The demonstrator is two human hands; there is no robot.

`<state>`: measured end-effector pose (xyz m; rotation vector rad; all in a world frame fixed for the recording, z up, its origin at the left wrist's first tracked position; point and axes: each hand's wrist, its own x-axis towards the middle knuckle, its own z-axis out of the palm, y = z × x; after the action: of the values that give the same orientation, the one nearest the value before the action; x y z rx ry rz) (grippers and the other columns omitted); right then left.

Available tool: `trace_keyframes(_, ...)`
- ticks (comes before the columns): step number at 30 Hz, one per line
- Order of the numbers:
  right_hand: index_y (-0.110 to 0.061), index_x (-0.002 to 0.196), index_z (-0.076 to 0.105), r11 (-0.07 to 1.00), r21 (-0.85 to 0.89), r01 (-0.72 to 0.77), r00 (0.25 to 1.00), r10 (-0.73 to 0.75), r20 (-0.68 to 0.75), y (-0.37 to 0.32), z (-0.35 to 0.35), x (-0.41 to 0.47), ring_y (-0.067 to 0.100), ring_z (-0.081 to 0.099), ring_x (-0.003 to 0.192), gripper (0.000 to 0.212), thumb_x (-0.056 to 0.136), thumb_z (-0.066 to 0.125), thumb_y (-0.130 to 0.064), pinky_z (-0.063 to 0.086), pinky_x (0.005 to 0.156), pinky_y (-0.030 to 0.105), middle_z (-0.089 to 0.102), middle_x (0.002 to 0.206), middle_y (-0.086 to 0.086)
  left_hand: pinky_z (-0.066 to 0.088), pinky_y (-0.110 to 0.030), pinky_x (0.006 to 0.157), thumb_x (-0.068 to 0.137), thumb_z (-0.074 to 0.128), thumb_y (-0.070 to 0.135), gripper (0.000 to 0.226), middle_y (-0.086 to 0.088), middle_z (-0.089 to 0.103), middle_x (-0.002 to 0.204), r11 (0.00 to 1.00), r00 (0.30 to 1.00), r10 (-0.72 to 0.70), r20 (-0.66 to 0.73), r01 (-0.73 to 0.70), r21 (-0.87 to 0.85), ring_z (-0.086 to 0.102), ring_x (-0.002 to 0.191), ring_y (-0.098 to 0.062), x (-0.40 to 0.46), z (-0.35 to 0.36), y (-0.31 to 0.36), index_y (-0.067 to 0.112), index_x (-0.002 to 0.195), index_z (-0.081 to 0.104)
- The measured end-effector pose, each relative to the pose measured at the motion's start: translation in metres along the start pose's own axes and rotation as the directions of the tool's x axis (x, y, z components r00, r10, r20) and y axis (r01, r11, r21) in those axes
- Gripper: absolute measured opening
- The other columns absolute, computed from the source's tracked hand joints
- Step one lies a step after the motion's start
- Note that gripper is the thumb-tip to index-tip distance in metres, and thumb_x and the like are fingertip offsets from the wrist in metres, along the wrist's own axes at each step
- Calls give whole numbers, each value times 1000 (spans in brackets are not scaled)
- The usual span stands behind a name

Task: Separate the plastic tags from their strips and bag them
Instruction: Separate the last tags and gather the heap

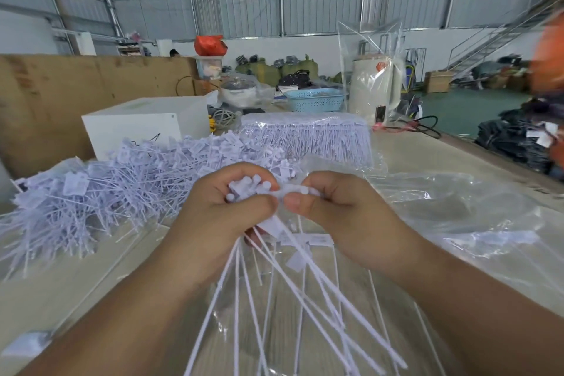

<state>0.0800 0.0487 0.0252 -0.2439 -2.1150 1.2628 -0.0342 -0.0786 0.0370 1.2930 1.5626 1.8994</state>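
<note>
A: Nearest us, what are the hands doing?

B: Both are closed on one bunch of tags [262, 189]. The left hand [219, 210] clamps the heads together while the right hand [332, 207] pinches the end of the strip just beside it, thumbs almost touching. The long white tails fan down toward six o'clock over a clear plastic bag [457, 223] that lies flat on the desk [442, 146].

A: And further out?

B: At ten o'clock, a big loose heap of tags [100, 192], which I take to be separated already. At twelve o'clock, beyond the hands, a wrapped pack of strips [308, 137], seemingly untouched. A white box [143, 125] sits behind the heap.

A: So how far along?

B: Midway, I'd judge. Plenty is separated, but a full pack remains, and I see nothing bagged yet.
</note>
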Motion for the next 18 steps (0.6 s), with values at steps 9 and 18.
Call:
trace_keyframes(9, -6, 80, 59, 977, 211, 34, 996, -49, 68, 5, -5, -1, 11, 33, 47, 31, 84, 64, -36, 28, 47, 24, 41, 54, -1, 44, -19, 43, 56, 75, 14, 16, -3, 58, 58, 987, 982, -141, 125, 148, -54, 53, 46, -15, -1, -4, -4, 21, 70, 72)
trace_keyframes(18, -19, 83, 55, 986, 164, -3, 984, 32, -173, 9, 20, -3, 16, 47, 52, 22, 86, 71, -34, 37, 51, 33, 54, 61, 15, 54, -40, 66, 48, 87, 21, 42, -13, 72, 82, 993, 989, -116, 93, 113, 40, 68, 71, -23, -2, 8, -12, 16, 84, 65)
